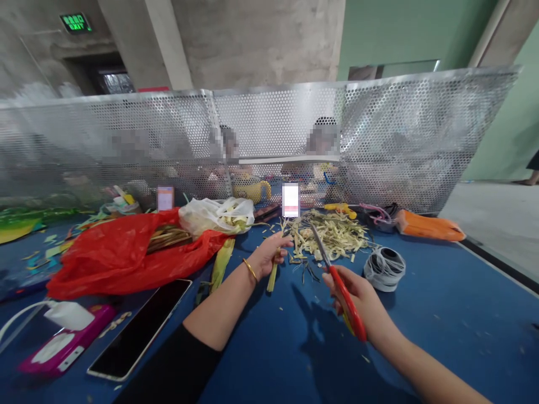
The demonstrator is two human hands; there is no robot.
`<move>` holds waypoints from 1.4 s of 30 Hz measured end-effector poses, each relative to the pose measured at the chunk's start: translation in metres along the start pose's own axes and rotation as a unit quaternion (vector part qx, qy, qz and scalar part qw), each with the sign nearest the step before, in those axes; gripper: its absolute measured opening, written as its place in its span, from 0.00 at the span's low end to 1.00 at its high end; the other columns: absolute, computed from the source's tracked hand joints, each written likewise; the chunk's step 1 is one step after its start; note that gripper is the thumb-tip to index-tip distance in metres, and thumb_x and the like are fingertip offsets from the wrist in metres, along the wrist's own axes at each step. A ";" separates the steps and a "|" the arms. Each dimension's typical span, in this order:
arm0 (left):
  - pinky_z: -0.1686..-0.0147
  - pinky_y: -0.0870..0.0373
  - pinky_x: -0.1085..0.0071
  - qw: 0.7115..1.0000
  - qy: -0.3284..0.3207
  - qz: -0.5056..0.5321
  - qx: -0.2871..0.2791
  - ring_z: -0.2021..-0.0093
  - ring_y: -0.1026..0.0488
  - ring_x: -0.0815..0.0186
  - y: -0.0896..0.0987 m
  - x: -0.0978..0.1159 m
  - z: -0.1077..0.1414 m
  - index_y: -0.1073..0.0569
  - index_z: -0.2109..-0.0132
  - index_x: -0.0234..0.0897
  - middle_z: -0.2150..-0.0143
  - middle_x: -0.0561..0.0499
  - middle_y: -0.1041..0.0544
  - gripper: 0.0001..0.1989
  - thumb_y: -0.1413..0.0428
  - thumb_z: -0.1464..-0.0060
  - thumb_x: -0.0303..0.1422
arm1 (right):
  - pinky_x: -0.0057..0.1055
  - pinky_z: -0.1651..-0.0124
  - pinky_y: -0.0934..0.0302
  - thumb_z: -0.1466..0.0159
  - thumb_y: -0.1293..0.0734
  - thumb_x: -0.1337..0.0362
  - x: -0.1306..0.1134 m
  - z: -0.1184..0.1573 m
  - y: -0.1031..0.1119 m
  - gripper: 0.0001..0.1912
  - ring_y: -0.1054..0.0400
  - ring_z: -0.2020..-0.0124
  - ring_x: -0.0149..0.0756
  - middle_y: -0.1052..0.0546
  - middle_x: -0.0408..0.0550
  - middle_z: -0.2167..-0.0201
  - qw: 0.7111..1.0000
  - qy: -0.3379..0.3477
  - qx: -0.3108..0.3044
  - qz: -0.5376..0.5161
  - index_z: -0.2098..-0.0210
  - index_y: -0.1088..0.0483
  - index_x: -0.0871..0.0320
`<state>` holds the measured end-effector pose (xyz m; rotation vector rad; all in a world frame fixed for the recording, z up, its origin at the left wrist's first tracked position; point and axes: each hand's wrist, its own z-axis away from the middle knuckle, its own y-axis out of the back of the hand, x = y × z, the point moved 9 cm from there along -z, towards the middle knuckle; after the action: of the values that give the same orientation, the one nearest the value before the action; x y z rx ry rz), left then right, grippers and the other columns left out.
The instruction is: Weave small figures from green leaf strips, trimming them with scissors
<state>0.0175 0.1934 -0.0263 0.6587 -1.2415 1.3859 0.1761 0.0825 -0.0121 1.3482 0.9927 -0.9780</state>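
Over the middle of the blue table, my left hand (272,255) is closed round a bundle of pale green dried husk strips (273,279); the lower end sticks out beneath my fingers. To the right, my right hand (356,289) grips red-handled scissors (346,297), their blades pointing up and away to the left. The blades stand apart from the bundle in my left hand. Beyond the blades lies a heap of cut pale husk pieces (332,233). A few dark scraps (309,272) lie between my hands.
A red plastic bag (126,255) with dried stalks and a white plastic bag (217,216) lie left. Nearer are a phone (141,331) and a magenta power strip (69,342). Grey cord (385,269) and an orange packet (430,225) lie right. A perforated metal screen (273,123) stands behind.
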 end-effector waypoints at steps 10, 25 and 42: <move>0.89 0.54 0.82 0.994 -0.039 0.100 -0.024 0.86 0.46 0.80 -0.009 0.046 0.034 0.28 0.65 0.27 0.76 0.52 0.33 0.18 0.55 0.38 0.38 | 0.30 0.74 0.52 0.44 0.36 0.62 -0.029 0.031 -0.040 0.11 0.30 0.74 0.38 0.24 0.49 0.69 0.787 0.216 -0.183 0.549 0.62 0.30 0.57; 0.85 0.41 0.79 0.977 0.100 0.189 -0.018 0.82 0.35 0.75 -0.029 -0.026 0.090 0.27 0.65 0.26 0.76 0.51 0.31 0.16 0.54 0.37 0.34 | 0.31 0.70 0.45 0.37 0.40 0.62 -0.044 0.042 -0.041 0.10 0.30 0.69 0.41 0.25 0.54 0.68 0.775 0.253 -0.136 0.563 0.60 0.32 0.60; 0.84 0.39 0.78 0.967 0.112 0.228 0.029 0.84 0.35 0.75 0.004 -0.047 0.077 0.28 0.67 0.27 0.80 0.53 0.31 0.18 0.56 0.36 0.34 | 0.32 0.59 0.38 0.43 0.40 0.72 -0.041 -0.081 -0.043 0.14 0.29 0.65 0.37 0.21 0.48 0.67 0.891 0.180 -0.097 0.406 0.62 0.25 0.60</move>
<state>0.0060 0.1067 -0.0474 0.2465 -1.2173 1.8261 0.1223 0.1631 0.0154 1.5929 0.6483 0.0076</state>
